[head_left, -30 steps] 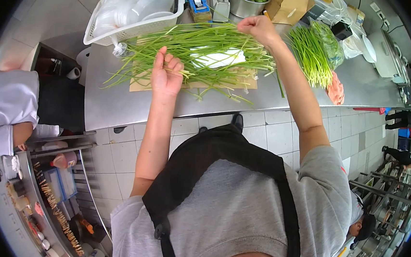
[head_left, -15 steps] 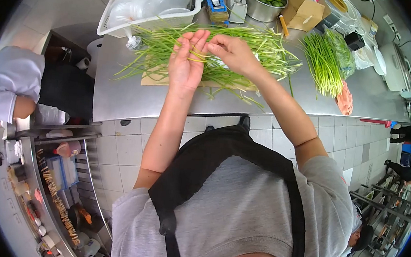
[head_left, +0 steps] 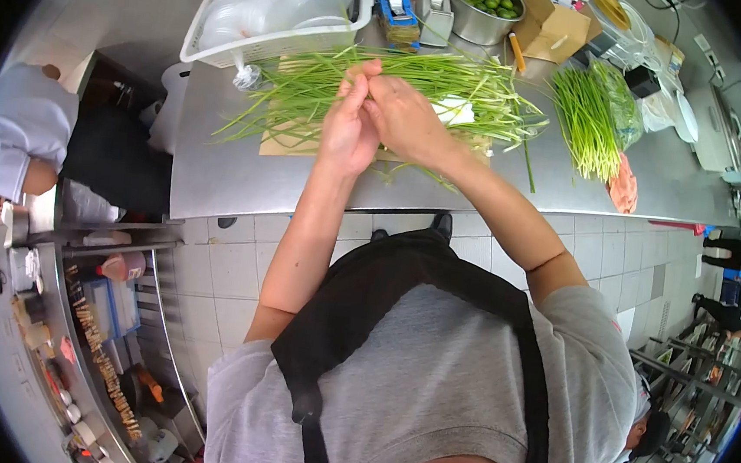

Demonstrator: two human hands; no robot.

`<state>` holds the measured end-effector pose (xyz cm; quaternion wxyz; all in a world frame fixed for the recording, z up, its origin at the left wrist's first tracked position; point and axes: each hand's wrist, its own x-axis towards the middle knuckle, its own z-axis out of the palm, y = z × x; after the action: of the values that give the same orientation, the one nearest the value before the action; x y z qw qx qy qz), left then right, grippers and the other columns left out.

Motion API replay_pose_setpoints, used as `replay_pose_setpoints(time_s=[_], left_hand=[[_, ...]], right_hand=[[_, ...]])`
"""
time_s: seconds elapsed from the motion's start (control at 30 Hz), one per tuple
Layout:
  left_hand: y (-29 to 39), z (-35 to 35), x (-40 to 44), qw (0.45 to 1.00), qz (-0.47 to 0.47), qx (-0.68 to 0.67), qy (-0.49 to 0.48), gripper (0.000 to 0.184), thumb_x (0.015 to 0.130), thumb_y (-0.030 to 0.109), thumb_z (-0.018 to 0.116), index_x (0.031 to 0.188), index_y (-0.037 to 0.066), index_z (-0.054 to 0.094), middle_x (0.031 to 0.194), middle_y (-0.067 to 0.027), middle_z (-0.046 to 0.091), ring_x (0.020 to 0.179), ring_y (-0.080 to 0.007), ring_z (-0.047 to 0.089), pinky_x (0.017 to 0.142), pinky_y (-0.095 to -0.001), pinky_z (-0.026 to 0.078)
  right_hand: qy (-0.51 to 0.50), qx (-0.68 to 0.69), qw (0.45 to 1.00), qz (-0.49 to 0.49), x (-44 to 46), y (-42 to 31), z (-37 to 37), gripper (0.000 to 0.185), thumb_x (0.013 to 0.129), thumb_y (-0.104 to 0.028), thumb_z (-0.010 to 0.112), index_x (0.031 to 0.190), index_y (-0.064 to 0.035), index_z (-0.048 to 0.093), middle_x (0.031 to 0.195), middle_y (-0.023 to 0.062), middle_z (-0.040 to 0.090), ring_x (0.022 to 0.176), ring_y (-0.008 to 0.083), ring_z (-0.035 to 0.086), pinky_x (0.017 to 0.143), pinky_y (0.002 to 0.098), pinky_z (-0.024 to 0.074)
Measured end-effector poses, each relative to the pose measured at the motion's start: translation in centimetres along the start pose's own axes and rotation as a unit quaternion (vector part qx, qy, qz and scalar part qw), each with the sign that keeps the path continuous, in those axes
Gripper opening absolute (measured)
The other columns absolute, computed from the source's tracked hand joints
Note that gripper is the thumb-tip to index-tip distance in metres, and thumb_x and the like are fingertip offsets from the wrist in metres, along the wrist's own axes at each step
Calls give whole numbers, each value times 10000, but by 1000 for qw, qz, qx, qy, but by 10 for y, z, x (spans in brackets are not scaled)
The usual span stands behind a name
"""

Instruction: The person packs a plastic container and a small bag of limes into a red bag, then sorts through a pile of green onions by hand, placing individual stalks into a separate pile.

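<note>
Long green stalks [head_left: 452,74] lie spread sideways over brown cardboard [head_left: 289,141] and a white sheet [head_left: 454,110] on the steel table. My left hand [head_left: 350,125] is above the left half of the pile, palm turned up, its fingers curled around some thin green stalks. Pressed against it from the right is my right hand [head_left: 404,117], its fingers bent in at the left fingertips. Whatever the right fingers pinch is hidden between the two hands. A neater bunch of green stalks [head_left: 586,118] lies to the right.
Along the back are a white basket [head_left: 272,47] of plastic lids, a blue tape dispenser [head_left: 396,12], a metal pot [head_left: 482,24] of green fruit and a cardboard box [head_left: 556,33]. A person in white [head_left: 26,130] stands at the left beyond the steel table [head_left: 243,191].
My right hand has come from the pile's right side to meet my left hand, which has moved a little rightward in view. The camera view has shifted slightly.
</note>
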<state>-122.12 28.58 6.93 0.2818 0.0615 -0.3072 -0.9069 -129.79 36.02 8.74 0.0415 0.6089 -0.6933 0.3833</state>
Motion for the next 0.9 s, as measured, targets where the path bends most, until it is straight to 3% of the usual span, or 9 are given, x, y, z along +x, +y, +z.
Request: replay_pose_setpoints(time_s=[0.2, 0.3, 0.37, 0.4, 0.47, 0.57, 0.77, 0.83, 0.9], left_hand=[[19, -11, 5, 996, 48, 44, -66, 226, 874, 285, 503, 989, 94, 536, 1240, -90, 460, 1096, -232, 419, 931, -470, 297], [18, -9, 5, 980, 102, 167, -36, 195, 857, 257, 534, 908, 70, 563, 1162, -101, 524, 1048, -212, 469, 903, -434, 321], [18, -9, 6, 750, 278, 599, 22, 148, 845, 188, 540, 823, 43, 563, 1000, -123, 591, 923, -238, 545, 799, -391, 382], [18, -10, 9, 753, 277, 597, 14, 148, 845, 188, 540, 823, 43, 563, 1000, -123, 591, 923, -238, 545, 799, -391, 382], [18, -18, 12, 419, 447, 789, -33, 147, 851, 139, 505, 786, 13, 543, 813, -132, 599, 763, -283, 575, 665, -371, 413], [46, -63, 23, 406, 413, 813, 63, 140, 862, 120, 462, 803, 20, 539, 729, -147, 573, 675, -333, 549, 581, -396, 411], [76, -84, 16, 397, 239, 880, 101, 102, 840, 128, 477, 861, 62, 552, 684, -188, 572, 647, -381, 546, 569, -459, 411], [70, -87, 17, 392, 212, 890, 91, 102, 838, 129, 477, 862, 63, 551, 672, -193, 572, 646, -385, 551, 574, -461, 421], [65, -89, 17, 384, 181, 901, 86, 103, 836, 131, 476, 863, 64, 549, 660, -199, 572, 645, -389, 555, 578, -463, 431]], right_hand=[[-79, -10, 992, 100, -17, 13, -19, 172, 786, -70, 498, 943, -16, 451, 712, 206, 578, 658, 400, 565, 569, 494, 428], [-46, -29, 996, 76, -27, 18, -31, 151, 734, -45, 506, 881, -14, 490, 663, 178, 578, 624, 377, 572, 562, 474, 438], [-76, -36, 991, 108, -33, 10, -48, 147, 711, -42, 510, 855, -16, 501, 654, 172, 580, 623, 368, 577, 564, 462, 445], [-114, -33, 985, 127, -34, 6, -55, 144, 687, -39, 514, 829, -18, 511, 644, 165, 582, 622, 360, 581, 567, 451, 451], [-136, -79, 977, 146, -41, 6, -66, 144, 688, -45, 515, 830, -25, 514, 645, 164, 583, 622, 355, 583, 571, 448, 452], [-120, -116, 967, 193, -64, 29, -96, 169, 678, -42, 515, 847, -43, 526, 644, 158, 582, 631, 344, 590, 572, 443, 456], [134, -336, 878, 313, -130, 161, -199, 149, 735, -99, 493, 868, -65, 551, 695, 197, 601, 659, 364, 601, 599, 443, 482], [29, -401, 809, 428, -138, 196, -232, 231, 764, -189, 533, 961, -69, 544, 859, 195, 612, 813, 346, 595, 676, 464, 472], [20, -457, 785, 418, -148, 197, -236, 309, 768, -253, 550, 1023, -79, 531, 976, 170, 584, 911, 330, 558, 726, 477, 452]])
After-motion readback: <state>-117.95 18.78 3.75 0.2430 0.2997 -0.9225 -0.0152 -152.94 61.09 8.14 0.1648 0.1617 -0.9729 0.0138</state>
